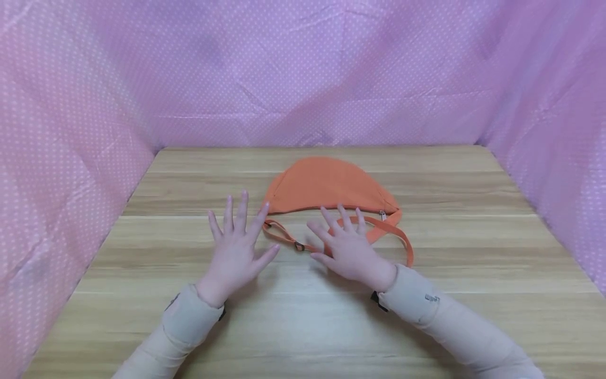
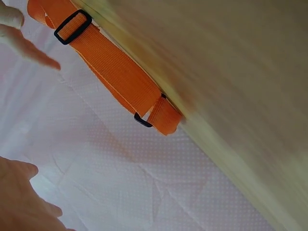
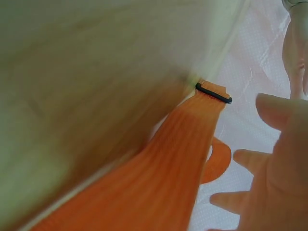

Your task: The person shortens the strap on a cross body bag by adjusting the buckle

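Observation:
An orange half-moon bag [image 1: 326, 184] lies flat on the wooden table, its curved side away from me. Its orange strap [image 1: 397, 231] loops on the near side, with a black slide buckle [image 1: 299, 246] on it. My left hand [image 1: 234, 258] is spread palm down to the left of the bag, fingers straight and apart. Over the strap hovers my right hand [image 1: 352, 252], fingers spread, its tips near the bag's lower edge and hiding part of the strap. Neither hand holds anything. In the left wrist view the strap's webbing [image 2: 115, 70] runs through two black buckles.
The wooden table [image 1: 303, 326] fills the lower view. Pink dotted cloth [image 1: 303, 68] hangs behind it and along both sides. A small zipper pull [image 1: 383, 215] shows at the bag's right corner.

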A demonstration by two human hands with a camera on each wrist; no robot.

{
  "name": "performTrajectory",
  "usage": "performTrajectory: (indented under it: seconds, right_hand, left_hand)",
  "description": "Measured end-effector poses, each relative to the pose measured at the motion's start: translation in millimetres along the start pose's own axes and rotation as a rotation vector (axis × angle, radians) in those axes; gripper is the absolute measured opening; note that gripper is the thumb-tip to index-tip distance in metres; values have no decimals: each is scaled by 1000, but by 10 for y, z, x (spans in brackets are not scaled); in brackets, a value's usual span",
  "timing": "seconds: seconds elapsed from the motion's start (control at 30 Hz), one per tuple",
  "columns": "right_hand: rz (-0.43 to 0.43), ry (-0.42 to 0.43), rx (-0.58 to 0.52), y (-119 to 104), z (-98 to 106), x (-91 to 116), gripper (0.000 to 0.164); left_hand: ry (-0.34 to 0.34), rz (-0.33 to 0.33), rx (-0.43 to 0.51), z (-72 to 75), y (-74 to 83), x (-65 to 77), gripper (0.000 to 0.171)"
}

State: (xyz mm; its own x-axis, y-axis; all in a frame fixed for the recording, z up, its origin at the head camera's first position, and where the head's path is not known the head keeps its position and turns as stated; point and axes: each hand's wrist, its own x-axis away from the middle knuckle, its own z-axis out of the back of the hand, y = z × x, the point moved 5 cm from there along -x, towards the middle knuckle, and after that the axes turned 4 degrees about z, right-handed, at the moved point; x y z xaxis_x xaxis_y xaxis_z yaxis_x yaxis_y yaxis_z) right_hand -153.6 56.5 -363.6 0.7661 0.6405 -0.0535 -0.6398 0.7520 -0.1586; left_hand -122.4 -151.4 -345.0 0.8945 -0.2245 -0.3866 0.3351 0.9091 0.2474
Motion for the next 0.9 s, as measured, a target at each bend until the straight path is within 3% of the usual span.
performTrajectory:
  seconds: [0.13,0.23,0.37,0.47,0.57,0.67,0.8,0.9]
  right_hand:
    - [47,-63,52,-37,-56,6,62]
    - [105,-60,110,-67,-69,5,53]
    - [154,-20,153,-99,-43,-8,26]
    - [153,-20,126,-103,-20,-19,10]
    - [148,17,56,-102,22,-33,4]
    - [163,121,-48,-100,101,-33,6]
    - [180,249,-247,-78,224,-24,10]
    - [145,259,-441,-32,283,-38,12]
  left_hand:
    - [-49,-8,44,-1,13,23,77]
    - [-60,-51,83,6,43,14,76]
    - [-22,-123,122,21,76,-13,76]
    - [19,-169,184,29,99,-50,72]
    - [55,-197,261,26,127,-101,66]
    - [76,-202,360,12,156,-151,53]
    - [35,-189,473,-5,213,-208,36]
    - [-39,-158,519,-13,244,-238,33]
